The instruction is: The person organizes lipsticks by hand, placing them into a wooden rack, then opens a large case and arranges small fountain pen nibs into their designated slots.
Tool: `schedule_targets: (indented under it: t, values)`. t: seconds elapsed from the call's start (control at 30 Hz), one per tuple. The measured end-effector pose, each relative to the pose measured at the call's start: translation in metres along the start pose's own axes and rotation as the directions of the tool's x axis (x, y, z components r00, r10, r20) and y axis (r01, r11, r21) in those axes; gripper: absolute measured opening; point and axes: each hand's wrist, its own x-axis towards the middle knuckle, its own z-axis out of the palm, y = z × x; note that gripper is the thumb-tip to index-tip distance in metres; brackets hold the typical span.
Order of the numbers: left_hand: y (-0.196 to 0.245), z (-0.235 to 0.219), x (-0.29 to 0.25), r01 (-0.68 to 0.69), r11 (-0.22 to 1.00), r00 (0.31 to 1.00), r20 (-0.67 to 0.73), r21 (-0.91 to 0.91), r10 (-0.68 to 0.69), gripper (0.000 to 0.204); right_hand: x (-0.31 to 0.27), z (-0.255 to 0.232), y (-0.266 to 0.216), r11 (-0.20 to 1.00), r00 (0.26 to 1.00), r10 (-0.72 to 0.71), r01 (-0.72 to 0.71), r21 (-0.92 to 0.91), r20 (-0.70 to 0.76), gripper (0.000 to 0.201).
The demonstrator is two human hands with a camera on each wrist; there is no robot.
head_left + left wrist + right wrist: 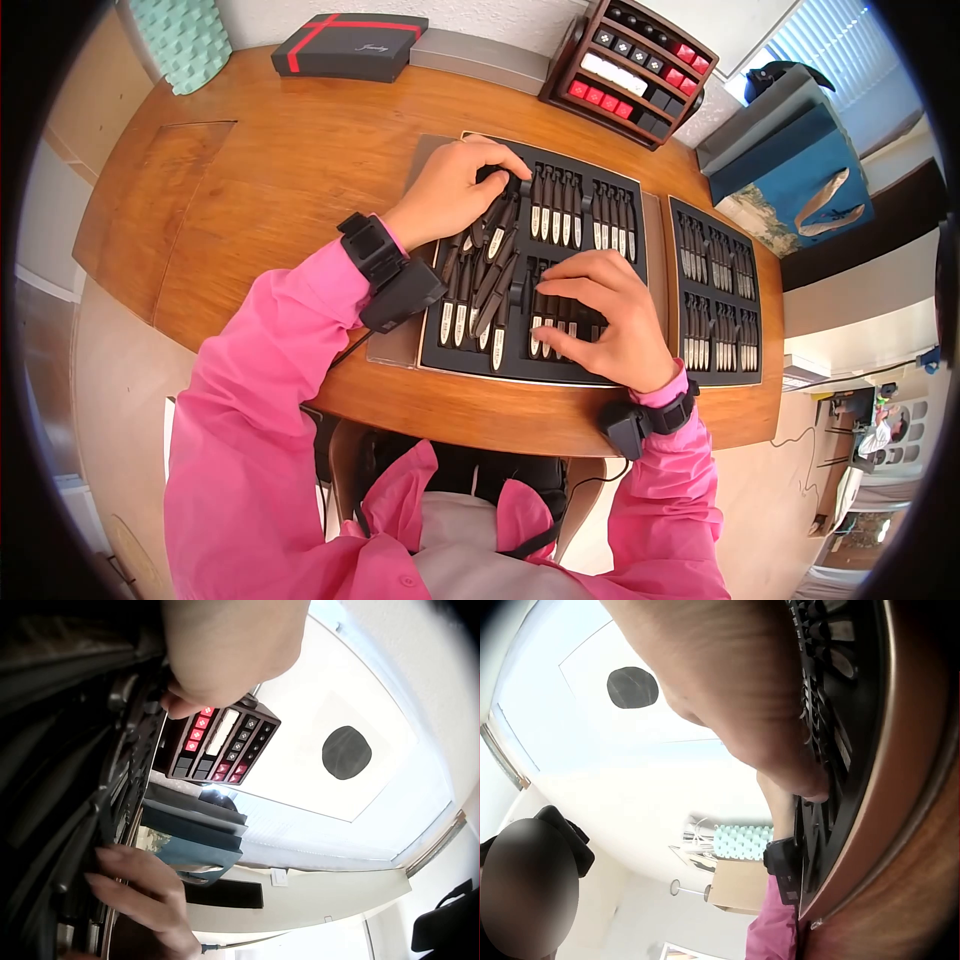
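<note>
A black tray (432, 345) holds dark-handled pieces with pale, labelled ends, sorted in compartments. Loose pieces (488, 285) lie crossed and piled over its left compartments. The left hand (462, 185) reaches over the upper left compartment, its bent fingers and thumb at the dark ends; whether it touches a piece is unclear. Over the lower middle compartment hovers the right hand (615, 320), fingers spread and slightly bent, thumb apart near the pale ends. In the left wrist view the left hand (232, 652) hides part of the scene; the right wrist view shows the right hand (735, 697) close to the pieces.
A second filled tray (765, 350) lies to the right on the wooden table (270, 200). Along the back are a dark box with red ribbon (350, 48), a wooden rack (640, 70) and a blue bag (800, 160). A mint textured object (182, 45) stands back left.
</note>
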Motion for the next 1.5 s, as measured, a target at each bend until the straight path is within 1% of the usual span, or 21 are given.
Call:
schedule_targets:
  t: [0.03,0.07,0.13,0.23,0.3,0.53,0.77,0.83,0.87,0.93,0.97,1.03,1.07,1.1,1.17,1.2,1.3,1.5]
  values:
    - [0.000,0.000,0.000,0.001,1.000,1.000,0.000,0.000,-0.001,0.021,0.000,0.001,0.000,0.999,0.999,0.028,-0.028,-0.018,0.015,0.032]
    - [-0.001,0.000,0.000,-0.001,1.000,1.000,0.001,0.002,0.001,0.021,-0.001,0.000,0.001,0.999,0.999,0.028,-0.028,-0.018,0.016,0.032]
    - [0.000,0.000,0.000,-0.001,1.000,1.000,0.001,0.003,0.001,0.021,-0.003,-0.001,0.004,0.998,0.997,0.050,-0.047,-0.045,0.052,0.038]
    - [0.001,0.000,0.000,0.020,1.000,1.000,0.003,0.004,-0.020,0.021,-0.002,-0.003,0.002,0.996,0.995,0.054,-0.048,-0.072,0.080,0.038]
    - [0.001,0.000,0.000,-0.005,1.000,1.000,0.001,0.006,0.005,0.021,-0.001,-0.004,-0.001,0.995,0.994,0.069,-0.062,-0.074,0.089,0.038]
    - [0.000,0.000,0.001,-0.008,1.000,1.000,0.003,0.008,0.008,0.021,0.001,-0.006,-0.004,0.989,0.986,0.109,-0.094,-0.116,0.129,0.039]
    - [0.001,0.001,0.000,0.003,1.000,1.000,-0.007,0.004,-0.003,0.021,0.001,-0.006,-0.005,0.985,0.986,0.101,-0.080,-0.153,0.135,0.040]
    - [0.001,-0.001,0.000,0.001,1.000,1.000,-0.014,0.001,-0.001,0.021,0.000,-0.005,-0.002,0.990,0.984,0.115,-0.102,-0.099,0.135,0.042]
    - [0.001,-0.001,0.000,0.013,1.000,1.000,-0.007,0.006,-0.013,0.021,-0.001,-0.004,0.000,0.990,0.985,0.112,-0.099,-0.103,0.132,0.042]
    - [0.002,0.000,0.000,0.021,1.000,1.000,0.000,0.010,-0.021,0.021,-0.002,-0.004,0.004,0.997,0.993,0.072,-0.072,-0.003,0.094,0.041]
    - [0.002,-0.001,0.001,0.018,1.000,1.000,-0.004,0.013,-0.018,0.021,-0.002,-0.007,0.003,0.998,0.994,0.068,-0.067,-0.013,0.091,0.041]
    - [0.001,0.000,0.000,0.023,1.000,1.000,-0.011,0.009,-0.023,0.022,-0.009,-0.012,-0.001,0.991,0.994,0.108,-0.107,0.086,-0.005,0.036]
    - [0.000,0.000,0.001,0.004,1.000,1.000,-0.005,0.025,-0.004,0.022,-0.011,-0.015,-0.001,0.993,0.996,0.089,-0.090,0.082,0.015,0.030]
    - [-0.001,-0.001,0.001,-0.013,0.999,1.000,0.002,0.041,0.013,0.022,-0.013,-0.016,-0.001,0.993,0.996,0.085,-0.087,0.081,0.019,0.030]
    - [-0.004,0.000,0.001,-0.031,0.999,0.999,-0.009,0.045,0.031,0.022,-0.019,-0.015,-0.001,0.993,0.993,0.038,-0.050,0.110,0.113,0.027]
    - [-0.004,0.001,0.001,-0.052,0.997,0.998,-0.016,0.048,0.052,0.022,-0.021,-0.012,-0.004,0.992,0.990,0.065,-0.077,0.095,0.127,0.024]
    - [-0.004,0.002,0.000,-0.020,0.999,0.999,-0.027,0.033,0.021,0.022,-0.022,-0.008,0.000,0.990,0.983,0.095,-0.110,0.085,0.158,0.021]
    - [-0.002,0.000,0.000,-0.013,0.999,1.000,-0.019,0.032,0.013,0.022,-0.020,-0.005,0.005,0.976,0.982,0.132,-0.153,0.155,0.134,0.016]
